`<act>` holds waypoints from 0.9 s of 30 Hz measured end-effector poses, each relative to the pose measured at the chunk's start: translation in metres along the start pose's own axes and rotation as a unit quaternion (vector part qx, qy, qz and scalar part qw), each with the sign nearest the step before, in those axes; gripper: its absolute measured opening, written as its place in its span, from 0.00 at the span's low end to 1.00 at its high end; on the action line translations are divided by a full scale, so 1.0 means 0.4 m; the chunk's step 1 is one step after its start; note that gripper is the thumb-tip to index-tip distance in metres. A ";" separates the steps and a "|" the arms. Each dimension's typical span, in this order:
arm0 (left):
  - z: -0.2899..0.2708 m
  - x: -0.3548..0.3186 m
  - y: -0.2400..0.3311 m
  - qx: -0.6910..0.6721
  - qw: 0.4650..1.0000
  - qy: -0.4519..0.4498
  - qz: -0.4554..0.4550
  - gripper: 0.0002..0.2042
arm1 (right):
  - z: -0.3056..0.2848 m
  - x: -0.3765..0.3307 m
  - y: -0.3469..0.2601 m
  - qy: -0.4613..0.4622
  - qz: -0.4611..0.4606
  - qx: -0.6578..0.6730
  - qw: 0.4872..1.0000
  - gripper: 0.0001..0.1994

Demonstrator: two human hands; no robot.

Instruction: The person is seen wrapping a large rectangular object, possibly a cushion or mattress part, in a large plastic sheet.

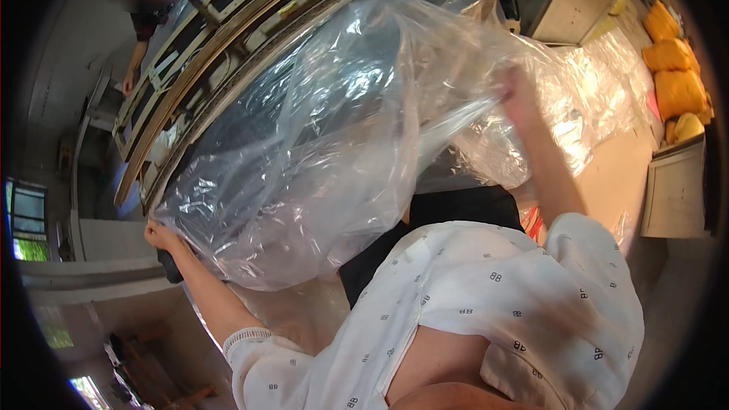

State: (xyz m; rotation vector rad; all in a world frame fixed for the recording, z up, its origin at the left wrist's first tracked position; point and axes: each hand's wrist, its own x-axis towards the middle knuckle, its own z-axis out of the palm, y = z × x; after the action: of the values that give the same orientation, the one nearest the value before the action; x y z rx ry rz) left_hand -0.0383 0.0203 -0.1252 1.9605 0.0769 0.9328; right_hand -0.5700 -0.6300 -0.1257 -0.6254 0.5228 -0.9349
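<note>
A wide sheet of clear plastic film [319, 137] spreads between my two hands, wrinkled and shiny, draping down in front of my body. My left hand [161, 235] is closed at the sheet's left corner, close to the near end of a long wooden-edged frame. Out to the right, my right hand [518, 99] is raised and slightly blurred, its fingers gripping the film's edge, which is pulled into taut folds. More crumpled clear film [585, 99] lies on the floor beyond my right arm.
The long frame [220, 53] with wooden rails runs across the upper left. Another person [142, 26] stands on its far side. Orange-yellow bundles [676, 80] are stacked at right, above a pale cabinet [672, 190]. A wooden-edged box [581, 0] stands at the back right.
</note>
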 end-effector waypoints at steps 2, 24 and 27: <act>0.007 -0.014 0.028 0.040 0.999 -0.013 0.006 0.14 | -0.194 0.136 -0.334 0.055 -0.267 -0.396 0.877 0.07; -0.235 -0.069 0.003 0.206 0.972 0.008 0.114 0.16 | 0.101 0.348 -0.120 -0.189 -0.412 -0.757 0.471 0.21; -0.188 -0.095 0.010 0.280 0.945 -0.022 0.168 0.14 | 0.192 0.378 -0.070 -0.185 -0.455 -0.747 0.449 0.22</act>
State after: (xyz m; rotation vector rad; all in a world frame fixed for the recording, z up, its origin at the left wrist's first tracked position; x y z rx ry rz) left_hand -0.1143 0.0568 -0.1232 2.5762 -0.0247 1.1783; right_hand -0.4605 -0.7519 -0.0734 -2.9413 0.4829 -1.0394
